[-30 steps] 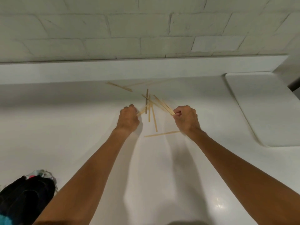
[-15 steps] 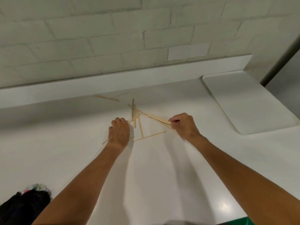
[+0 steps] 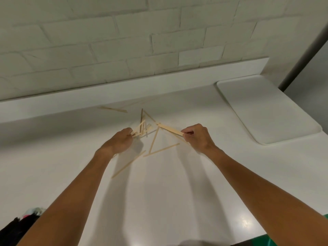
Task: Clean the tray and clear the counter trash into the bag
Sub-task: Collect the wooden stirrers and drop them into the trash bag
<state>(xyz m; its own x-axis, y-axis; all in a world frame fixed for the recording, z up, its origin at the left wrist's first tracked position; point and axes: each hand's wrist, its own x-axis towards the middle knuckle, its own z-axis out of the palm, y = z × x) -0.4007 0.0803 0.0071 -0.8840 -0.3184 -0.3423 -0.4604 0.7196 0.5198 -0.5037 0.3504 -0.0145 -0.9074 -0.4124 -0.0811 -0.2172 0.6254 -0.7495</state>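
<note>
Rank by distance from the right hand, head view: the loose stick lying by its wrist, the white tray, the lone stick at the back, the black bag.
1. Loose stick: lies just left of the right hand.
2. Tray: off to the right.
3. Lone stick: back left, past the other hand.
4. Bag: bottom-left corner of the view, farthest.

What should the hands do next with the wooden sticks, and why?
Probably the right hand, pinching a stick, should pick up the loose wooden stick lying nearest it; the left hand grips a bundle, and more sticks lie on the counter.
</note>
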